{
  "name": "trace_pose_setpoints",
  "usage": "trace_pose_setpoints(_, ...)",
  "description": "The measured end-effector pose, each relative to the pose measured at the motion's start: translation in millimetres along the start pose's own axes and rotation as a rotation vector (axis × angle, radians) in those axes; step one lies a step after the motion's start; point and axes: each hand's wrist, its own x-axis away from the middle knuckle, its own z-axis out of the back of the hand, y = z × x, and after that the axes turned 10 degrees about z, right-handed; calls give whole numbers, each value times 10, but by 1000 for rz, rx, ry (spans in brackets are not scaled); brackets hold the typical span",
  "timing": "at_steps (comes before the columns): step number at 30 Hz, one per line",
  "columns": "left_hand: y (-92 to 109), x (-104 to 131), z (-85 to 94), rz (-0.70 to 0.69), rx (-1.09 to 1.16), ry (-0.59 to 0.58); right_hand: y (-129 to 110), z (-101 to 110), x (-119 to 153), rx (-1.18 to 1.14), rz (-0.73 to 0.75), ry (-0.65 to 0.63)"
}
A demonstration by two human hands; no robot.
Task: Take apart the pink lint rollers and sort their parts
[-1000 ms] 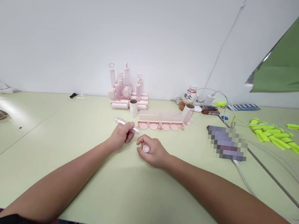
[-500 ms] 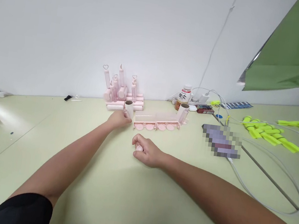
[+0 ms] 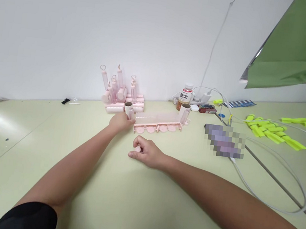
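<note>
Left hand [image 3: 119,122] has its fingers closed around the lower part of a clear tube [image 3: 131,112], upright just beside the left white cylinder [image 3: 127,106]; right hand [image 3: 149,153] is curled on a small pale pink piece [image 3: 137,149], low over the worktop [image 3: 142,202], apart from the tube. Several heart-topped tubes [image 3: 104,80] stand among pink rolls [image 3: 114,108] near the wall, and look finished, while the gripped tube shows no heart top and reads as part-done; how many remain, cannot tell from here.
</note>
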Motion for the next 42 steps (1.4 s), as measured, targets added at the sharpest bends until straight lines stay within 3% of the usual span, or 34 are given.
trace_pose_setpoints(3, -64, 140, 39, -30, 26, 95, 58, -9, -34, -180, -59, 91)
trace_pose_setpoints(6, -129, 426, 62, -198, 111, 215, 73, 7, -83, -358, -134, 166)
trace_pose_setpoints(9, -172, 801, 31, -501, 174, 143, 63, 38, -128, -452, -180, 226)
trace_pose_setpoints(12, -176, 1068, -62, -775, 95, 51, 59, 56, -155, -523, -202, 315)
trace_pose_setpoints(15, -154, 1117, -168, -843, -8, 157, 53, 52, -156, -579, -250, 405)
trace_pose_setpoints(21, -169, 1012, -273, -972, -8, 408, 17, 24, -134, -603, -285, 354)
trace_pose_setpoints(24, -187, 1019, -303, -1025, -17, 436, 12, 9, -135, -603, -295, 407)
trace_pose_setpoints(29, -208, 1042, -310, -912, 53, 388, -13, -37, -116, -645, -339, 316)
trace_pose_setpoints(33, -284, 959, -240, -628, 217, 291, -41, -37, -78, -536, -321, 268)
trace_pose_setpoints(36, -360, 766, -169, -320, 354, 217, -56, 24, -46, -23, -135, 290)
trace_pose_setpoints(39, -424, 494, -128, -130, 410, 167, -76, 84, -29, 527, 106, 146)
trace_pose_setpoints(42, -452, 250, -134, -51, 378, 128, -85, 83, -28, 755, 84, -51)
